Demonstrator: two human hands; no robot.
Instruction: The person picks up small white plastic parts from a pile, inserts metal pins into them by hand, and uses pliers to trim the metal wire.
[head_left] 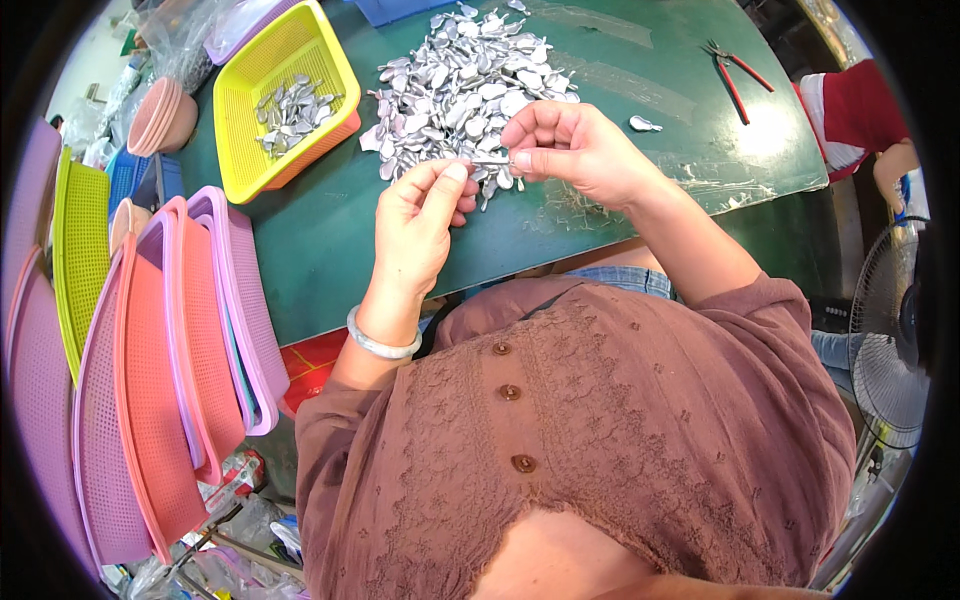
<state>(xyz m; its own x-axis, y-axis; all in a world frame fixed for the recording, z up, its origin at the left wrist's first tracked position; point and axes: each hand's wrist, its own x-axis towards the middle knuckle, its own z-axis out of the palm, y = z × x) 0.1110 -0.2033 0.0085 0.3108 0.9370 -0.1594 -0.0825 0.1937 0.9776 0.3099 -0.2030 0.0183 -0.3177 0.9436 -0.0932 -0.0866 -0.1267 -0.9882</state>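
Between my two hands, just over the near side of the pile, is a small silver-grey spoon-shaped piece [490,160]. My left hand [425,205] pinches one end of it between thumb and fingers. The other end sits in the pinch of my right hand [570,150]. Fingertips cover part of the piece. A big heap of similar silver-grey pieces [450,90] lies on the green table [330,260] beyond my hands. One loose piece [645,124] rests apart, to the right of my right hand.
A yellow basket [230,110] with several grey pieces stands left of the heap. Red-handled pliers [738,85] lie at the far right. Stacked purple and pink baskets [160,390] fill the left side. A fan [890,330] and another person's red sleeve [865,105] are at the right.
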